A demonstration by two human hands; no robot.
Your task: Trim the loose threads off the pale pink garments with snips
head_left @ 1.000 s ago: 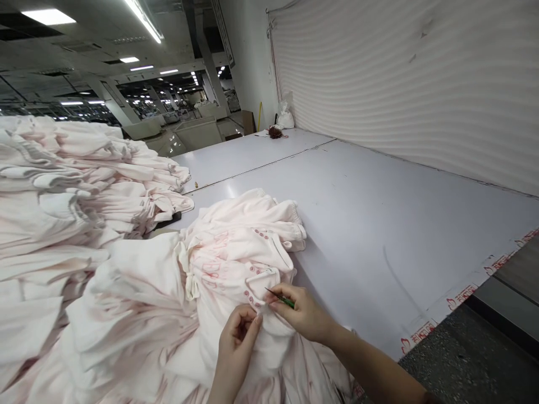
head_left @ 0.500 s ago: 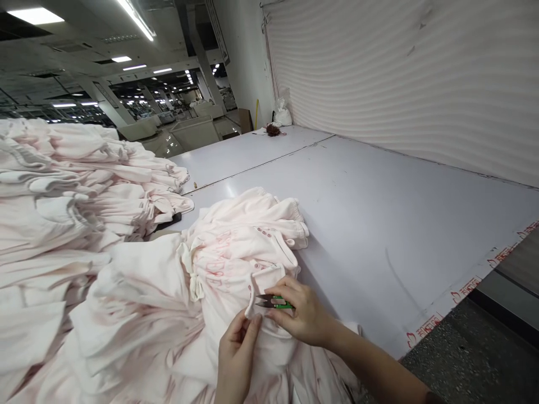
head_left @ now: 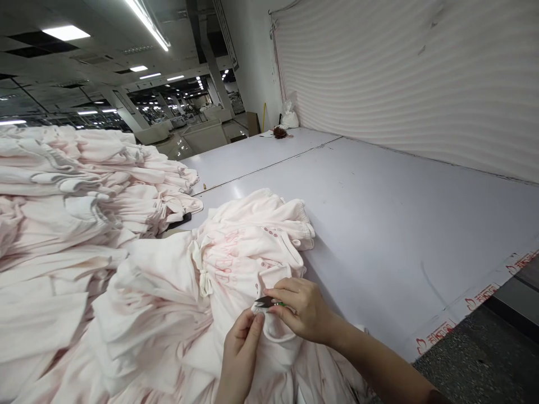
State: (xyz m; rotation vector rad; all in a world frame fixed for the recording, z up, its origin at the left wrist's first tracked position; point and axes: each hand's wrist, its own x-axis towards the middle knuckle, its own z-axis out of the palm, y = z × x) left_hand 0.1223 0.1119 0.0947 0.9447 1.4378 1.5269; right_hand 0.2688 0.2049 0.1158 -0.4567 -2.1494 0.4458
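Observation:
Pale pink garments with red lettering and small buttons lie bunched in front of me, the nearest garment (head_left: 236, 252) tied round with a cream fabric strip (head_left: 205, 275). Between thumb and fingers my left hand (head_left: 242, 350) pinches the edge of a pale pink garment. My right hand (head_left: 305, 308) grips a pair of thread snips (head_left: 265, 302) with dark blades and green handles, mostly covered by the fingers. The blade tips point left, at the garment edge just above my left fingertips; whether they touch the cloth I cannot tell.
A tall heap of pale pink garments (head_left: 76, 185) fills the left side. The white table (head_left: 370, 224) stretches right and back to a wavy white sheet (head_left: 400, 73). At its far end sit a reddish-brown bundle (head_left: 279, 132) and a white plastic bag (head_left: 289, 116).
The snips' blades have come closer together, and their tips now sit at the garment edge by my left fingers. The whole view has shifted slightly, so everything appears further right.

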